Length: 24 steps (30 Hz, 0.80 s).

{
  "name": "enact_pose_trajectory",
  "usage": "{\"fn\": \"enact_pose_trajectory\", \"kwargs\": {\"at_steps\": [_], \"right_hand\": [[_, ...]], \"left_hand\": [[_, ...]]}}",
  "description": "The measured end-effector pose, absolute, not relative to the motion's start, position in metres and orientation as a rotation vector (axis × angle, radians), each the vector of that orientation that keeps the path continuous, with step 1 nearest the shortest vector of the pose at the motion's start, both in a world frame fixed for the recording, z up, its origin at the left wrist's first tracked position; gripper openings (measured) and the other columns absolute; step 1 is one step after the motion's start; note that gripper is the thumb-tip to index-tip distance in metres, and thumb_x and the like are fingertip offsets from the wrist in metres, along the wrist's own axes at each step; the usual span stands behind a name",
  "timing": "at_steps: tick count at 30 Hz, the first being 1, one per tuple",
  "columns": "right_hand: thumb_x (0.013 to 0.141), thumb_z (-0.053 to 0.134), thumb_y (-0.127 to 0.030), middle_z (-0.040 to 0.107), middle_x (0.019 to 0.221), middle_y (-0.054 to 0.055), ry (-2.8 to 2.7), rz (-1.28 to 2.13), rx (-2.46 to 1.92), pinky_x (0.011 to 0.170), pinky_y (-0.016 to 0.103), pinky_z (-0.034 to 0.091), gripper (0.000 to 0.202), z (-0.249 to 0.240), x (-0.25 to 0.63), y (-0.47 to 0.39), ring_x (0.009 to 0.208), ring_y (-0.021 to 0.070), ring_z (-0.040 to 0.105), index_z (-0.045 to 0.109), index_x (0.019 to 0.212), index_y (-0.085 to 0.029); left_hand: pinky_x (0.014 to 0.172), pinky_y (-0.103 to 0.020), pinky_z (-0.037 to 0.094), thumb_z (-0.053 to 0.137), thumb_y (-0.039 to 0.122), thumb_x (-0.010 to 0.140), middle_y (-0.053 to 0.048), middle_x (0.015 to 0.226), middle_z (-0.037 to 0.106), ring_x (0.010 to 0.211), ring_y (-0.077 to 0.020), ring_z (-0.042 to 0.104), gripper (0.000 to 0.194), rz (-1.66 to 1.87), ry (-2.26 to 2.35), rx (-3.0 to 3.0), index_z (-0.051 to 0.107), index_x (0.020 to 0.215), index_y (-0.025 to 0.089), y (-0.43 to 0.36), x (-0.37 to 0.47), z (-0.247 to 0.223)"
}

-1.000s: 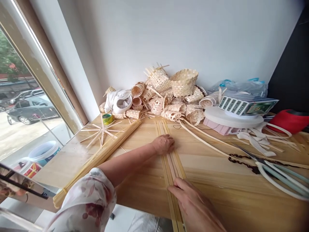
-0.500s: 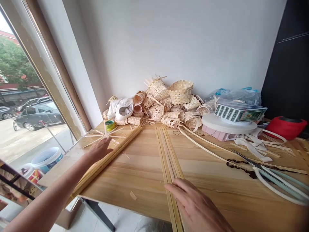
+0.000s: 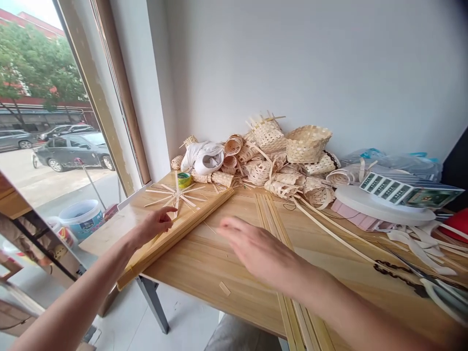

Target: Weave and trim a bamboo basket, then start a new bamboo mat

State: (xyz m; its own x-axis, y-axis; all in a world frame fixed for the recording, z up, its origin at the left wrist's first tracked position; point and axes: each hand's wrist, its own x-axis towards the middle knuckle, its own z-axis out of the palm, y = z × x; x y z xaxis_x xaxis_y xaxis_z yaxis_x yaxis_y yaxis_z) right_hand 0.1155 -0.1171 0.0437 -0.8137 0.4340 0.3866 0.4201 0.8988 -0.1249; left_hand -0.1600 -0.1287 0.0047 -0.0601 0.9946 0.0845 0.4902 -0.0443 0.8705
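Observation:
My left hand (image 3: pixel 155 226) hovers over the left part of the table, fingers loosely bent, a gap between thumb and forefinger. Nothing shows in it. It is beside a long bundle of yellowish bamboo strips (image 3: pixel 190 222), just below a star of crossed pale strips (image 3: pixel 178 193). My right hand (image 3: pixel 252 241) is above the middle of the table, fingers stretched out to the left, tips blurred, and seems to hold nothing. Partly under my right forearm lies a row of long flat bamboo strips (image 3: pixel 274 219). A roll of green-yellow tape (image 3: pixel 184 180) sits behind the star.
Woven baskets (image 3: pixel 309 145) and rolled pieces are heaped against the wall, with a white cloth (image 3: pixel 203 155) among them. To the right stand a round white turntable (image 3: pixel 383 204) bearing boxes (image 3: pixel 409 189), and scissors (image 3: pixel 435 287). A small strip offcut (image 3: pixel 224 288) lies near the front edge.
My right hand has left the row of flat strips and moved left across the table. My left hand has drawn back from the star, its fingers now more bent. The view has turned left.

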Motion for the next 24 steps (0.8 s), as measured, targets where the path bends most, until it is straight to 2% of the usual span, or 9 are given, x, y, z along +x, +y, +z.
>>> {"fn": "enact_pose_trajectory", "kwargs": {"at_steps": [3, 5, 8, 11, 13, 16, 20, 24], "right_hand": [[0.076, 0.038, 0.002, 0.053, 0.115, 0.011, -2.687, -0.028, -0.558, 0.074, 0.027, 0.048, 0.039, 0.037, 0.071, -0.091, 0.088, 0.0163, 0.059, 0.050, 0.110, -0.014], [0.078, 0.037, 0.001, 0.052, 0.117, 0.012, -2.724, -0.101, -0.508, 0.072, 0.029, 0.049, 0.040, 0.029, 0.042, -0.079, 0.087, 0.0176, 0.060, 0.046, 0.114, -0.013], [0.083, 0.035, -0.005, 0.061, 0.100, 0.010, -2.810, -0.247, -0.504, 0.062, 0.031, 0.051, 0.032, 0.020, 0.006, -0.072, 0.077, 0.0201, 0.062, 0.048, 0.111, -0.013], [0.083, 0.036, -0.005, 0.065, 0.082, 0.009, -2.865, -0.382, -0.541, 0.058, 0.034, 0.051, 0.025, 0.017, -0.012, -0.072, 0.073, 0.0233, 0.063, 0.057, 0.096, -0.011], [0.081, 0.040, -0.004, 0.065, 0.080, 0.010, -2.880, -0.426, -0.527, 0.059, 0.034, 0.051, 0.023, 0.015, -0.016, -0.072, 0.076, 0.0243, 0.062, 0.061, 0.086, -0.011], [0.080, 0.043, -0.004, 0.065, 0.080, 0.009, -2.877, -0.490, -0.485, 0.059, 0.033, 0.051, 0.020, 0.013, -0.016, -0.072, 0.076, 0.0236, 0.062, 0.062, 0.082, -0.011], [0.081, 0.042, -0.004, 0.064, 0.080, 0.008, -2.797, -0.548, -0.509, 0.057, 0.031, 0.049, 0.020, 0.020, -0.012, -0.066, 0.075, 0.0221, 0.061, 0.061, 0.084, -0.012], [0.085, 0.038, -0.007, 0.063, 0.082, 0.008, -2.640, -0.543, -0.645, 0.056, 0.028, 0.046, 0.021, 0.046, -0.004, -0.051, 0.075, 0.0201, 0.059, 0.058, 0.087, -0.012]], "left_hand": [[0.047, -0.020, 0.034, 0.052, 0.020, 0.062, 0.007, 0.054, 0.045, 0.050, -0.0081, 0.040, 0.034, 1.081, 1.518, 1.574, 0.050, 0.096, 0.015, -0.134, -0.158, 0.006], [0.049, -0.020, 0.035, 0.053, 0.020, 0.064, 0.007, 0.056, 0.046, 0.050, -0.0075, 0.041, 0.029, 1.091, 1.472, 1.572, 0.049, 0.093, 0.016, -0.136, -0.156, 0.004], [0.052, -0.021, 0.038, 0.054, 0.021, 0.066, 0.006, 0.059, 0.048, 0.053, -0.0079, 0.045, 0.027, 1.110, 1.410, 1.573, 0.048, 0.093, 0.017, -0.138, -0.157, -0.004], [0.059, -0.025, 0.044, 0.055, 0.024, 0.066, 0.002, 0.069, 0.057, 0.061, -0.0117, 0.053, 0.030, 1.061, 1.514, 1.615, 0.048, 0.095, 0.019, -0.149, -0.168, -0.012], [0.070, -0.029, 0.047, 0.056, 0.025, 0.065, -0.002, 0.081, 0.062, 0.074, -0.0156, 0.058, 0.034, 0.940, 1.646, 1.718, 0.051, 0.098, 0.021, -0.161, -0.180, -0.019], [0.083, -0.030, 0.046, 0.057, 0.024, 0.064, -0.003, 0.102, 0.063, 0.096, -0.0197, 0.057, 0.047, 0.826, 1.715, 1.813, 0.050, 0.111, 0.025, -0.178, -0.198, -0.031], [0.081, -0.028, 0.049, 0.051, 0.024, 0.066, -0.005, 0.111, 0.061, 0.100, -0.0203, 0.057, 0.056, 0.875, 1.723, 1.775, 0.044, 0.122, 0.025, -0.187, -0.208, -0.049], [0.077, -0.025, 0.050, 0.048, 0.027, 0.070, -0.007, 0.115, 0.058, 0.097, -0.0196, 0.058, 0.044, 0.895, 1.729, 1.819, 0.054, 0.114, 0.023, -0.187, -0.205, -0.055]]}}
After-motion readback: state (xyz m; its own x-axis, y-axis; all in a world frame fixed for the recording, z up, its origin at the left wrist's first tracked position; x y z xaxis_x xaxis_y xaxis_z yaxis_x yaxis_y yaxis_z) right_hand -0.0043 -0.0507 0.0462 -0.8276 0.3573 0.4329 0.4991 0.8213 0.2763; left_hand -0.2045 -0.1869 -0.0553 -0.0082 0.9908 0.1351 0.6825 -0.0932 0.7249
